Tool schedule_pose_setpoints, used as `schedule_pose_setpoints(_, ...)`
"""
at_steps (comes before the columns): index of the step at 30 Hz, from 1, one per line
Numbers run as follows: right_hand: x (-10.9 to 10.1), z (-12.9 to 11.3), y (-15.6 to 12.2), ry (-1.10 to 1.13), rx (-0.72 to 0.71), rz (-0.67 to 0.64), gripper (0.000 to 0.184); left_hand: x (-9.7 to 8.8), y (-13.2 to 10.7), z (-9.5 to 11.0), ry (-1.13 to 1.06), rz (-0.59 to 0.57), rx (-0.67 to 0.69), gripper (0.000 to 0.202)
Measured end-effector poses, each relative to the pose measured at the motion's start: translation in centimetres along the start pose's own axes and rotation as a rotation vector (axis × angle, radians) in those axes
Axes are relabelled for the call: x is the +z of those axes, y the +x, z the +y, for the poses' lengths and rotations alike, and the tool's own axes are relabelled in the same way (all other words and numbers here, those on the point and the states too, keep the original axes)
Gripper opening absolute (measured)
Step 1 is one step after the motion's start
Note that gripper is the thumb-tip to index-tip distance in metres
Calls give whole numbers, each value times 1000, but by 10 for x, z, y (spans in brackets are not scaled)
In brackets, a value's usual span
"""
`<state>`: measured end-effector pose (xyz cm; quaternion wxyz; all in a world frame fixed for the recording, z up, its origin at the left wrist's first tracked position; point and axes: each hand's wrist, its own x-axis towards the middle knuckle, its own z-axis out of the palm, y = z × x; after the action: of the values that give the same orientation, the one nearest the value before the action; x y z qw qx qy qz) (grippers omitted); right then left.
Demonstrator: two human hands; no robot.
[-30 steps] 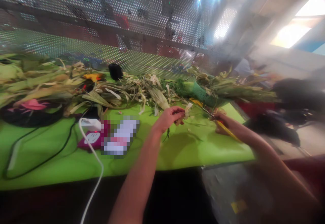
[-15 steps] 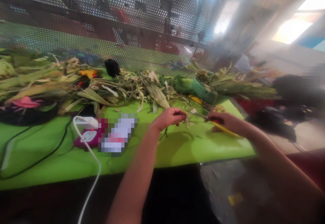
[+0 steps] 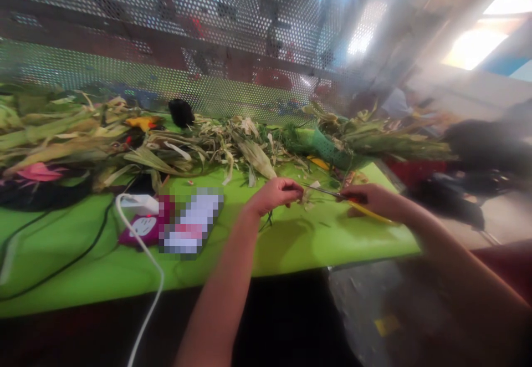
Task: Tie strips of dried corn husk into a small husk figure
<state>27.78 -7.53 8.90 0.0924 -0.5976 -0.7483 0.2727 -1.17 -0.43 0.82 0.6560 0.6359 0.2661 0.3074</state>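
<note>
White cable (image 3: 160,275) across magenta box (image 3: 154,235)

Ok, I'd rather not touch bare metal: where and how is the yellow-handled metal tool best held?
Probably by its yellow handle, from the right: it slants rightward beneath the right hand, while the thin metal shaft points left toward the left hand.

Left forearm (image 3: 226,281), bare: rising from the bottom edge, left of centre. Left hand (image 3: 277,195): mid-frame, wrist bent, thumb and fingers pinched together, directed right. Right forearm (image 3: 461,261), bare: slanting up from the lower right. Right hand (image 3: 369,202): right of centre, fingers curled, directed left.
</note>
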Motion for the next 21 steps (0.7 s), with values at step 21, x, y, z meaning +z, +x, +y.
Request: schedule_pose_setpoints(21, 39, -20, 24, 597, 104, 431, 53, 5, 12, -8, -467, 382, 68, 36)
